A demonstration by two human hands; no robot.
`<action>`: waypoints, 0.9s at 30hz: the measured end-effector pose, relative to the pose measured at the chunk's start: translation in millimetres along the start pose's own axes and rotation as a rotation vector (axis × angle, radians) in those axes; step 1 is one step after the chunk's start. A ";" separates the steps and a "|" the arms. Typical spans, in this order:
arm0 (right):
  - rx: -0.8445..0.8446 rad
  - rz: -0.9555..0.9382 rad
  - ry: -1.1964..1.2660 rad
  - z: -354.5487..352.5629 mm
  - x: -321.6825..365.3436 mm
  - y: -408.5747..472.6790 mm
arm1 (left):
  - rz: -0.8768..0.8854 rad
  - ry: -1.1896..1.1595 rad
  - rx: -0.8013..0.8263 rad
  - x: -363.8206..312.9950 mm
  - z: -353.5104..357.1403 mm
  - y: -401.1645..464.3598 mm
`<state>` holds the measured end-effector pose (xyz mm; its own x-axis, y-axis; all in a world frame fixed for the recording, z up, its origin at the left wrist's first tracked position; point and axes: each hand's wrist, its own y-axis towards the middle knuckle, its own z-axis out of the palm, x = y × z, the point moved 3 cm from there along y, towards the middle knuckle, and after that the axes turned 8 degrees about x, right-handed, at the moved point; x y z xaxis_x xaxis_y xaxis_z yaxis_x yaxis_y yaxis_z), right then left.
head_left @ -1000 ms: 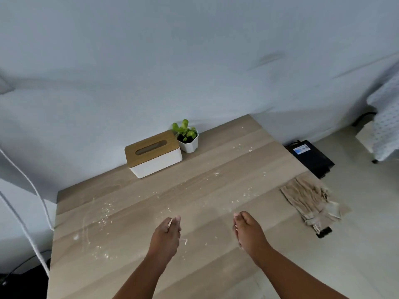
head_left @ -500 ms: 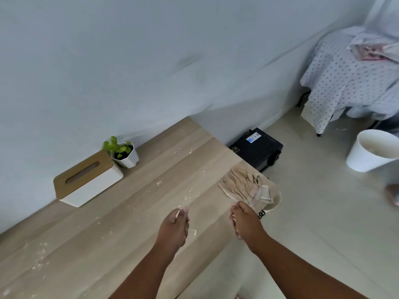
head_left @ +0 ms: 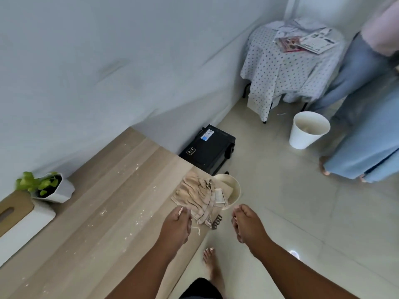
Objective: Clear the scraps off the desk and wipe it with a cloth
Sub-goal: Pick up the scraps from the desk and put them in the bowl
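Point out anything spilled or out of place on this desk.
Pale crumbs lie scattered in streaks across the desk. A crumpled beige cloth sits at its right end, its edge hanging past the desk edge.

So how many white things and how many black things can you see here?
White: 4 - round white bin, white hexagonal plant pot, white tissue box with wooden lid, small white bucket
Black: 1 - black box-shaped case
Total: 5
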<state>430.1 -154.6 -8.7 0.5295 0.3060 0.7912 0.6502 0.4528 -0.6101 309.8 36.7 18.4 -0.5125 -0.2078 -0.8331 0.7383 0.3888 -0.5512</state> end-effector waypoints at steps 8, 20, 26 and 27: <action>-0.131 0.052 -0.017 -46.6 36.4 46.7 | 0.003 0.012 0.102 -31.0 34.2 89.1; -0.185 0.106 0.027 -52.4 96.5 119.8 | 0.048 0.090 0.217 -91.4 55.2 186.7; -0.179 0.131 0.018 -66.2 107.4 144.7 | -0.008 0.068 0.207 -92.3 74.6 213.4; -0.177 0.134 0.022 -69.5 109.1 148.8 | -0.019 0.068 0.202 -91.1 77.1 216.3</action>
<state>622.5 -112.0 -16.0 0.6279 0.3345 0.7028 0.6577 0.2547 -0.7089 549.9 70.5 -28.5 -0.5504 -0.1498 -0.8213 0.7977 0.1959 -0.5704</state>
